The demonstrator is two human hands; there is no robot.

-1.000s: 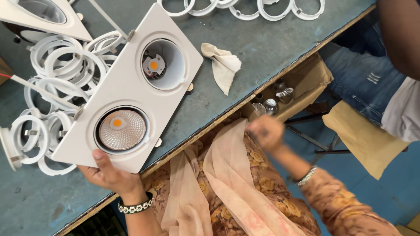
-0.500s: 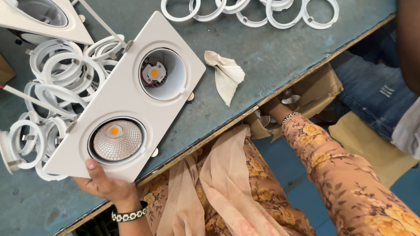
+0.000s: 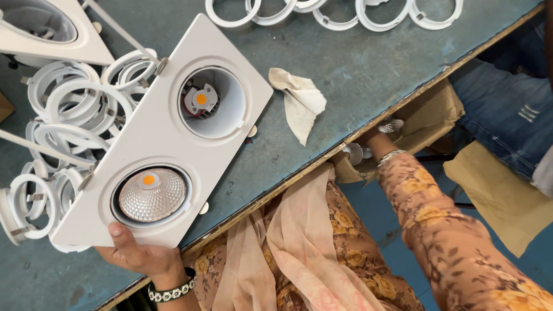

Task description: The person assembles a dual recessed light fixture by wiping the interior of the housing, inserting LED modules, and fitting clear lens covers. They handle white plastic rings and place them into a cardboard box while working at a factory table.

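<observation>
My left hand (image 3: 135, 254) grips the near short edge of a white twin downlight housing (image 3: 144, 124), thumb on top, holding it flat over the blue-grey table (image 3: 368, 75). The housing's nearer hole holds a silver faceted reflector (image 3: 151, 196). In its farther hole a bare orange LED chip (image 3: 201, 99) shows. My right hand (image 3: 375, 143) reaches down past the table edge into a cardboard box (image 3: 429, 112), among loose silver reflectors (image 3: 393, 125). Its fingers are hidden by the edge and the box.
A pile of white rings (image 3: 63, 115) lies left of the housing, and more rings (image 3: 345, 14) line the far edge. A crumpled cream cloth (image 3: 302, 106) lies mid-table. Another white housing (image 3: 40, 29) sits top left. A person in jeans (image 3: 507, 112) stands at right.
My right hand has moved from in front of my lap up into the cardboard box under the table edge. My left hand still holds the housing, which has shifted slightly.
</observation>
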